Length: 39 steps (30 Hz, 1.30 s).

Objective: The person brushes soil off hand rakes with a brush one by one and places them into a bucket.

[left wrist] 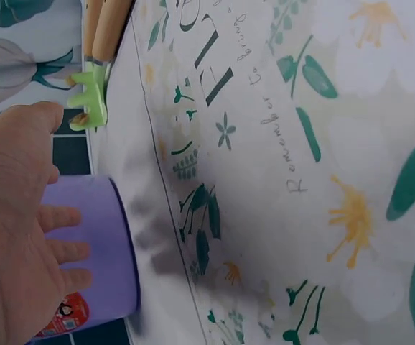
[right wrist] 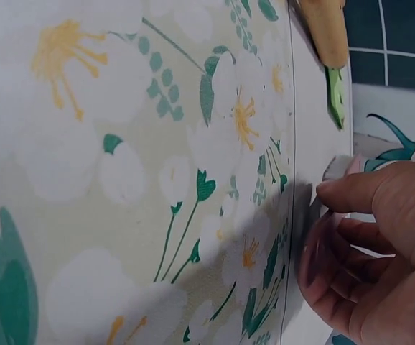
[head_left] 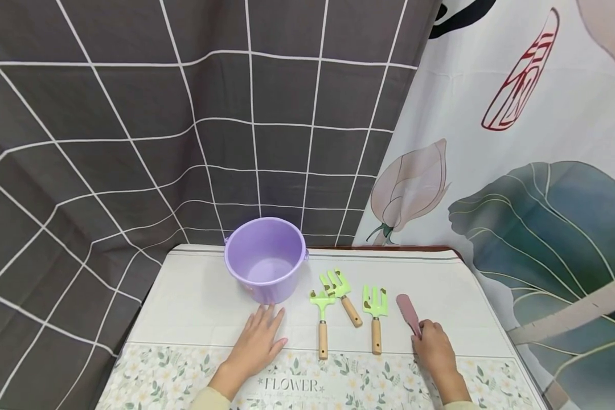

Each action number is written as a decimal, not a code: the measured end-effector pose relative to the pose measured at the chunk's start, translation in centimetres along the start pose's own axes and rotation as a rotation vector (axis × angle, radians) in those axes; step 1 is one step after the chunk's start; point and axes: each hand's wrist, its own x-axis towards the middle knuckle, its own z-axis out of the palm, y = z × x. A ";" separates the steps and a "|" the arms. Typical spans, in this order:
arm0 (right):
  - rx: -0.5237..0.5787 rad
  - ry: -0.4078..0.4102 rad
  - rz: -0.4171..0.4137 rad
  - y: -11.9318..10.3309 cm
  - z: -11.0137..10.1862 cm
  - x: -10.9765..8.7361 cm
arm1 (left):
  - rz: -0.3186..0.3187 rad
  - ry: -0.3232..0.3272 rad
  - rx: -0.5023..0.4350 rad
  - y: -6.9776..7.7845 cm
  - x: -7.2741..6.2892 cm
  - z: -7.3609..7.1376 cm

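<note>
My right hand (head_left: 434,347) grips the handle of a pink brush (head_left: 408,310), its long head pointing away and to the left. In the right wrist view, thumb and curled fingers (right wrist: 351,194) close round the pink handle, and pale bristles show past the thumb. My left hand (head_left: 256,344) is spread flat with straight fingers, just in front of a purple bucket (head_left: 277,290); whether the fingertips touch it I cannot tell. Right of that hand lie a green rake (head_left: 322,324) with a wooden handle, a second green tool (head_left: 342,290) partly over it, and a green hand fork (head_left: 376,319).
The table (head_left: 184,302) has a white cover with a flower-printed front band. A dark grid curtain (head_left: 210,142) hangs behind and to the left. A white flowered curtain (head_left: 456,114) hangs at the right, with a pale bar (head_left: 569,313) beside the table.
</note>
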 end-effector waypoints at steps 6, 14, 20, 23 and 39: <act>-0.004 0.050 -0.019 0.1 0.3 -0.3 | 0.010 0.025 -0.005 0.1 0.2 0.6; 0.005 0.077 -0.034 0.2 0.4 -0.5 | -0.007 -0.003 -0.049 0.5 0.6 0.9; 0.037 0.064 -0.054 0.0 -0.4 -0.8 | -0.014 0.026 -0.079 0.7 0.6 1.5; 0.044 0.063 -0.066 0.1 -0.6 -0.9 | -0.026 0.034 -0.087 0.9 0.8 1.8; 0.073 0.084 -0.136 0.2 -0.7 -1.0 | -0.032 -0.004 -0.131 2.7 1.7 2.2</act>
